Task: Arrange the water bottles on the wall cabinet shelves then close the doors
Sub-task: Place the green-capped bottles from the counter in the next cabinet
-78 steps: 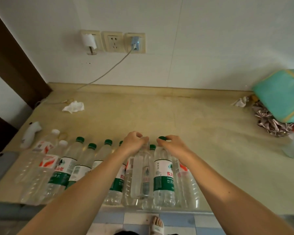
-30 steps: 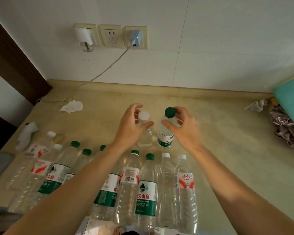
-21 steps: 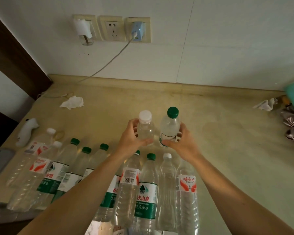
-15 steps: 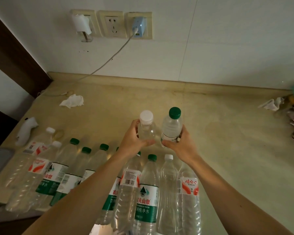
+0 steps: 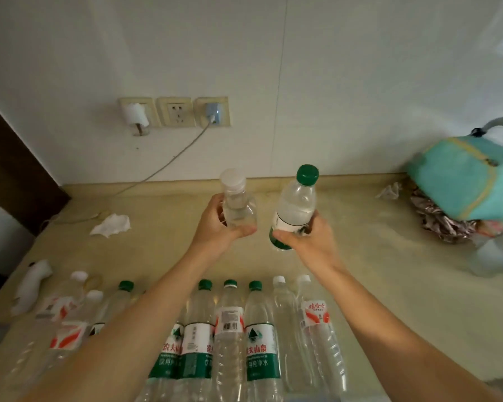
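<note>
My left hand (image 5: pixel 218 236) grips a clear white-capped bottle (image 5: pixel 235 198), held upright above the beige counter (image 5: pixel 389 285). My right hand (image 5: pixel 311 242) holds a green-capped bottle (image 5: pixel 295 207) with a white and green label, tilted slightly right. Both bottles are lifted off the counter, side by side and apart. Below my arms, several water bottles (image 5: pixel 230 338) lie in a row along the counter's front edge, caps pointing toward the wall. Some have green caps, some white. The wall cabinet is not in view.
A teal bag (image 5: pixel 462 178) rests on crumpled foil at the right, with a clear container (image 5: pixel 494 256) below it. A crumpled tissue (image 5: pixel 111 224) and a white object (image 5: pixel 32 282) lie at the left. Wall sockets (image 5: pixel 174 111) with a charger cable are on the white wall.
Both hands have risen with their bottles, farther above the counter and slightly apart. The view has tilted up, showing more wall and the teal bag again.
</note>
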Action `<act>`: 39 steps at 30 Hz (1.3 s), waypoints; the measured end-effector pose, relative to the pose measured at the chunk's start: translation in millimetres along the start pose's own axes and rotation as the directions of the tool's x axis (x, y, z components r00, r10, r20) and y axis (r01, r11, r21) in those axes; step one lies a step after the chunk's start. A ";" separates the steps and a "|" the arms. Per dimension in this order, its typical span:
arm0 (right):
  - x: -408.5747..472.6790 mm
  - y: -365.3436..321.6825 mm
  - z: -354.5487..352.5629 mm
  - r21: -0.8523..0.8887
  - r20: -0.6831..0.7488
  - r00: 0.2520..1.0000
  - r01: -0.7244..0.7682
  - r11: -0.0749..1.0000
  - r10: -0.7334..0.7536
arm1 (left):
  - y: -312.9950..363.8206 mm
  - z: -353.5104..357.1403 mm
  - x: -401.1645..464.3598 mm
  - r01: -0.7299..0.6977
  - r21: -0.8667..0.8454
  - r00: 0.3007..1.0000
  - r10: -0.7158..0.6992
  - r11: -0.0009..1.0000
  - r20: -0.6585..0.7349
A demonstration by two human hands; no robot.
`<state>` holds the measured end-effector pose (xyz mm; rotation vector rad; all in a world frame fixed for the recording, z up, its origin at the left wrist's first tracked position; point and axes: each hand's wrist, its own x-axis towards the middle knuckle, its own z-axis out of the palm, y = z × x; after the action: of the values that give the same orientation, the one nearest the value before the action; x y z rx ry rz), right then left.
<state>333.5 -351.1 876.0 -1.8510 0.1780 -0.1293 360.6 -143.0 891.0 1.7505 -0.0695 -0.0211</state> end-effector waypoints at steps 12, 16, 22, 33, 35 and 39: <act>-71.4 -200.9 -75.8 0.214 -0.267 0.901 0.403 0.890 -0.343 | 230.8 -38.8 -42.5 -0.512 -0.101 0.854 0.518 0.853 0.049; -80.2 -274.2 -103.9 0.199 -0.330 0.824 0.538 0.819 -0.461 | 313.1 -47.6 -57.0 -0.621 -0.123 0.776 0.629 0.774 0.038; -82.9 -374.1 -146.3 0.159 -0.366 0.702 0.694 0.702 -0.611 | 415.4 -55.1 -65.1 -0.717 -0.146 0.693 0.720 0.682 -0.035; -27.8 -449.5 -193.9 0.176 -0.426 0.710 0.673 0.718 -0.561 | 509.3 -30.7 -17.4 -0.690 -0.061 0.720 0.674 0.722 -0.166; -12.4 -449.1 -197.5 0.178 -0.437 0.722 0.654 0.735 -0.537 | 509.4 -26.5 -3.2 -0.672 -0.042 0.736 0.659 0.740 -0.153; 14.8 -442.0 -201.4 0.101 -0.443 0.722 0.629 0.771 -0.531 | 495.1 -17.0 27.2 -0.620 -0.016 0.776 0.610 0.785 -0.160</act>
<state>336.4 -421.1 1356.9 -1.5512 -0.1603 -0.9381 371.4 -216.2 1381.6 1.5816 -0.5303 0.5837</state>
